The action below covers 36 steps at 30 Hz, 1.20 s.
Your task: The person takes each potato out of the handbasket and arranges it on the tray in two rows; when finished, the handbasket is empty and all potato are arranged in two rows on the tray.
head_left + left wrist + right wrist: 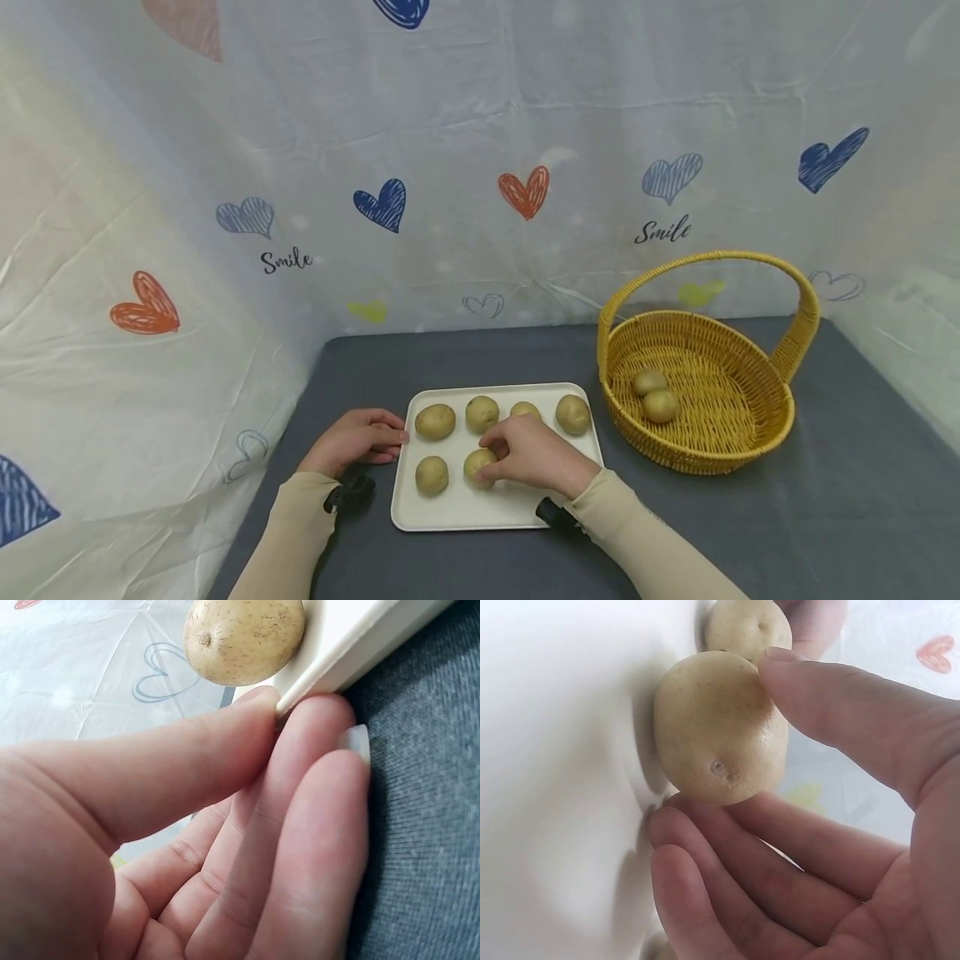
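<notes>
White plastic tray (480, 512) is lying on a grey tablecloth (750, 525), carrying six small potatoes. Right hand (536, 457) is curling thumb and fingers (780, 862) around the front-row potato (478, 463), which is resting on the tray beside a second front-row potato (432, 475). Left hand (356, 439) is pinching the tray's left rim between thumb and fingers (300, 847), near the back-left potato (435, 421). Yellow wicker basket (757, 437), standing just right of the tray, is holding two more potatoes (656, 396).

Bright, even light; wrist close-ups soft.
</notes>
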Each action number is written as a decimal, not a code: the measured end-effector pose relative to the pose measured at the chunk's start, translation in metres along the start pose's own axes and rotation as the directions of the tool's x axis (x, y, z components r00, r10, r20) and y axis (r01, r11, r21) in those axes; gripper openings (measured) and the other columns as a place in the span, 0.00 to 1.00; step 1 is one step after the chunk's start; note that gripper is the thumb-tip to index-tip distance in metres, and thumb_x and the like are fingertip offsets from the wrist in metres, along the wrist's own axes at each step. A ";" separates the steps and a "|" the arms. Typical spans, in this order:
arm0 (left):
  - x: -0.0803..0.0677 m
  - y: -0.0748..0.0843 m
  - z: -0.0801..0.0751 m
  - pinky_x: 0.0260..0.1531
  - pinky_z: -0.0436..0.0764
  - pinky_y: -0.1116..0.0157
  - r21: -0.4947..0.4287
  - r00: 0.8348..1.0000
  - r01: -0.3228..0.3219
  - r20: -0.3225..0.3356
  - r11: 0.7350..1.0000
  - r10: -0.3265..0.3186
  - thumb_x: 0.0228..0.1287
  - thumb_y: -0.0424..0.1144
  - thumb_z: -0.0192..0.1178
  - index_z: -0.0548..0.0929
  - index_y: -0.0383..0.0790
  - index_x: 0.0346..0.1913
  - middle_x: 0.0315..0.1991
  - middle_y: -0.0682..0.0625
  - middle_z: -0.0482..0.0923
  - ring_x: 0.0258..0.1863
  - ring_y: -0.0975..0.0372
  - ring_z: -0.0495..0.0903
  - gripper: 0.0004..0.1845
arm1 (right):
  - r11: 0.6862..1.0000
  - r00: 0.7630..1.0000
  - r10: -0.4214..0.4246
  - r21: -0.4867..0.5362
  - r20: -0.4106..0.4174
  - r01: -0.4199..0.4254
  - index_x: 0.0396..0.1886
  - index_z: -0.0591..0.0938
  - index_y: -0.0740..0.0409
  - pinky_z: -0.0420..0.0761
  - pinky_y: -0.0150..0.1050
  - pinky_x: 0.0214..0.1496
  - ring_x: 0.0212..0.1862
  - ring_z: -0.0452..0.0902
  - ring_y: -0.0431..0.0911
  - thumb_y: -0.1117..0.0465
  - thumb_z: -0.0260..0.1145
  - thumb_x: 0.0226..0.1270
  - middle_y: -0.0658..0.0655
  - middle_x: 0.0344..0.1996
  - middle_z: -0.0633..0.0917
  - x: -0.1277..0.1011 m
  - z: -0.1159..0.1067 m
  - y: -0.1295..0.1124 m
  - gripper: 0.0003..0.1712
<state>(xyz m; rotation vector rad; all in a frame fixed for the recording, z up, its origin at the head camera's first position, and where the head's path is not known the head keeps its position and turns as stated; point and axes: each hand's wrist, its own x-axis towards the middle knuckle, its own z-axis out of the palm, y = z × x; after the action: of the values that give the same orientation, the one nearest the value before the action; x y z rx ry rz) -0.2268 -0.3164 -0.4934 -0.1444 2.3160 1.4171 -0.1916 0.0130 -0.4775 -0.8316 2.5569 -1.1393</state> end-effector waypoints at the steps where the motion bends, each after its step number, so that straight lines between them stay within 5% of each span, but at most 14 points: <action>1: 0.001 0.001 0.001 0.41 0.92 0.64 -0.001 1.000 -0.002 0.002 1.000 0.002 0.69 0.43 0.76 0.88 0.36 0.55 0.41 0.47 0.90 0.37 0.61 0.90 0.19 | 1.000 1.000 0.002 -0.001 -0.002 -0.002 0.48 0.92 0.57 0.84 0.33 0.43 0.38 0.84 0.34 0.52 0.86 0.59 0.47 0.35 0.93 -0.001 -0.001 0.000 0.21; 15: -0.002 -0.003 0.008 0.41 0.92 0.64 0.013 1.000 -0.007 0.019 1.000 0.006 0.68 0.44 0.76 0.88 0.34 0.56 0.41 0.47 0.90 0.37 0.61 0.90 0.21 | 0.997 0.995 0.075 -0.020 -0.059 -0.076 0.54 0.91 0.60 0.87 0.42 0.50 0.47 0.88 0.46 0.49 0.83 0.62 0.54 0.45 0.92 -0.027 -0.023 -0.010 0.26; 24: 0.001 -0.010 0.006 0.39 0.92 0.63 0.023 1.000 0.005 -0.023 1.000 -0.004 0.68 0.44 0.77 0.86 0.33 0.57 0.40 0.47 0.90 0.36 0.61 0.89 0.23 | 0.979 0.982 0.080 -0.171 -0.172 -0.109 0.52 0.92 0.57 0.86 0.38 0.47 0.43 0.87 0.41 0.48 0.81 0.66 0.50 0.40 0.92 -0.069 -0.099 -0.009 0.22; 28: 0.001 -0.010 0.005 0.39 0.92 0.63 0.028 1.000 0.016 -0.017 0.999 -0.016 0.68 0.44 0.76 0.86 0.33 0.58 0.40 0.47 0.90 0.36 0.61 0.89 0.23 | 0.958 0.966 0.148 -0.212 -0.213 -0.193 0.54 0.91 0.58 0.89 0.44 0.49 0.42 0.86 0.39 0.48 0.80 0.68 0.50 0.41 0.92 -0.089 -0.136 0.007 0.23; 36: 0.003 -0.005 0.004 0.40 0.92 0.63 0.042 1.000 0.014 0.001 0.999 -0.014 0.69 0.44 0.76 0.85 0.32 0.60 0.41 0.47 0.90 0.37 0.62 0.90 0.24 | 0.908 0.936 0.279 -0.257 -0.216 -0.330 0.54 0.91 0.63 0.90 0.54 0.53 0.48 0.90 0.51 0.47 0.77 0.70 0.58 0.46 0.94 -0.110 -0.186 0.052 0.26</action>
<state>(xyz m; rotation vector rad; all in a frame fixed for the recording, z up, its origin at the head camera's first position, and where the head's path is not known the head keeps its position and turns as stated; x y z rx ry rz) -0.2266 -0.3151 -0.5001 -0.1469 2.3378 1.3605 -0.1996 0.2183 -0.3936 -0.3695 2.9134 -0.7841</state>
